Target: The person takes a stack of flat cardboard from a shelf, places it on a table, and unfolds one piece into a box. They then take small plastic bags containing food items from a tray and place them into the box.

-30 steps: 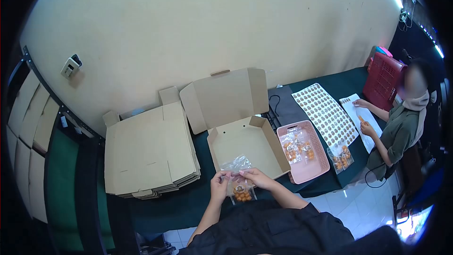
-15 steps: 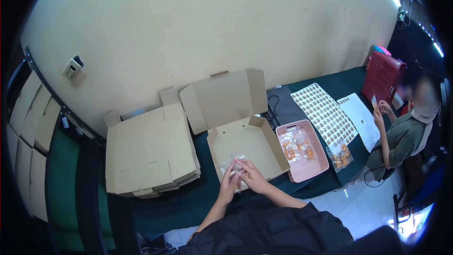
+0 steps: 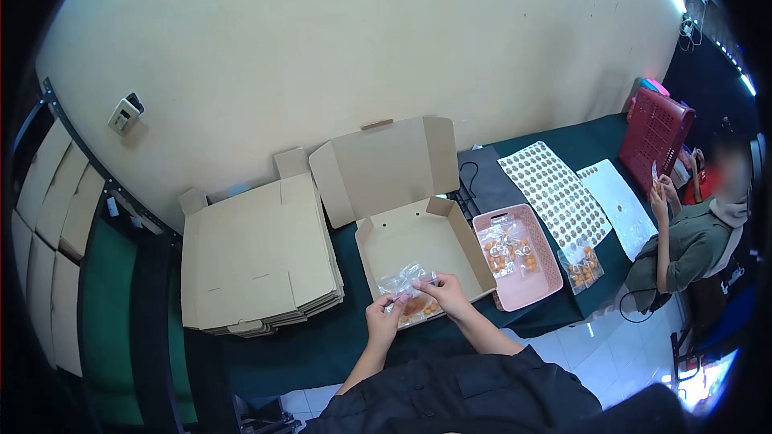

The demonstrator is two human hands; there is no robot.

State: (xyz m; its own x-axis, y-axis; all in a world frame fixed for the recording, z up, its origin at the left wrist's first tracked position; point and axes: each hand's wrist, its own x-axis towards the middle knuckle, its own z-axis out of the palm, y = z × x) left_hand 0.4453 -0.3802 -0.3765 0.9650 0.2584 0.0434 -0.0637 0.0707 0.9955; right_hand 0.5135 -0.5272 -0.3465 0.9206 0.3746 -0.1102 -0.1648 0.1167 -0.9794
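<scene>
An open cardboard box (image 3: pixel 402 241) stands in front of me with its lid raised toward the wall. Over its near edge, my left hand (image 3: pixel 383 320) is closed with its fingertips on clear plastic. My right hand (image 3: pixel 445 296) pinches the plastic a little to the right. Clear plastic bags (image 3: pixel 400 280) lie at the near side of the box, with small orange pieces (image 3: pixel 420 308) showing below the hands. Which bag each hand grips is partly hidden. Right of the box, a pink basket (image 3: pixel 540 285) holds several bags of orange pieces.
Stacked flat cardboard boxes (image 3: pixel 241 257) lie on the left. Sheets of round stickers (image 3: pixel 555 193), another bag of orange pieces (image 3: pixel 581 267) and a red basket (image 3: pixel 655 133) are on the right. A co-worker (image 3: pixel 683 245) stands there, holding a small packet.
My hands have parted from being close together, the right moving rightward and the left slightly down. More plastic and orange pieces now show between them. The co-worker's hands have shifted right.
</scene>
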